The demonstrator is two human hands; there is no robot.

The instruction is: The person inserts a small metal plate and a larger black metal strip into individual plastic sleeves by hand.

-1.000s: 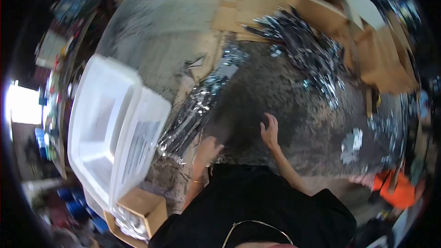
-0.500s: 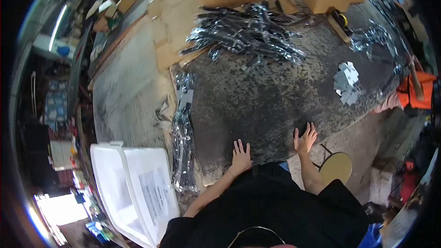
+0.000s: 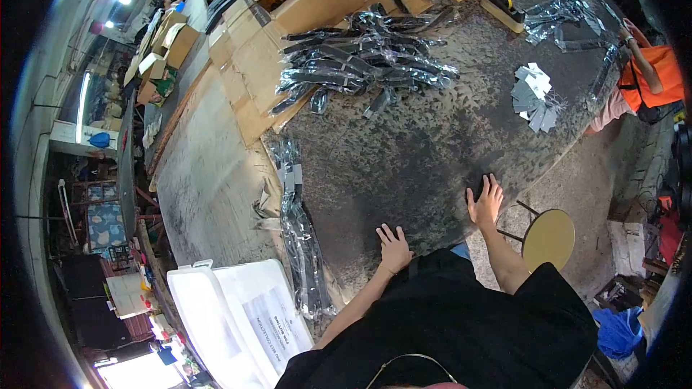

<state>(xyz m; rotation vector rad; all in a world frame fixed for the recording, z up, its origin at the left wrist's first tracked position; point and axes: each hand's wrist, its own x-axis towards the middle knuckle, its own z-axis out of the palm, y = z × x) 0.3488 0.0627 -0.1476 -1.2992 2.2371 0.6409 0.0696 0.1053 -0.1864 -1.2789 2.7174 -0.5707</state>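
My left hand [image 3: 394, 246] lies on the near edge of the dark, worn tabletop [image 3: 389, 166], fingers spread, holding nothing. My right hand [image 3: 486, 202] rests at the same edge further right, also open, thumb apart from the fingers. To the left of my left hand is a long row of dark strips in clear plastic [image 3: 301, 245]. Beyond both hands, a heap of plastic-wrapped dark strips [image 3: 360, 61] lies across the far part of the table. A loose fan of grey and white cards [image 3: 535, 97] sits beyond my right hand.
A tape dispenser [image 3: 502, 9] and cardboard boxes [image 3: 321, 0] stand at the back. More plastic wrapping [image 3: 569, 18] lies far right, near a person in orange [image 3: 656, 75]. A white bin [image 3: 205, 317] is at lower left, a round stool [image 3: 549, 241] at right.
My view has turned and shifted, so the table's contents sit differently in the picture. Both hands stay spread on the table edge. Nothing has been picked up.
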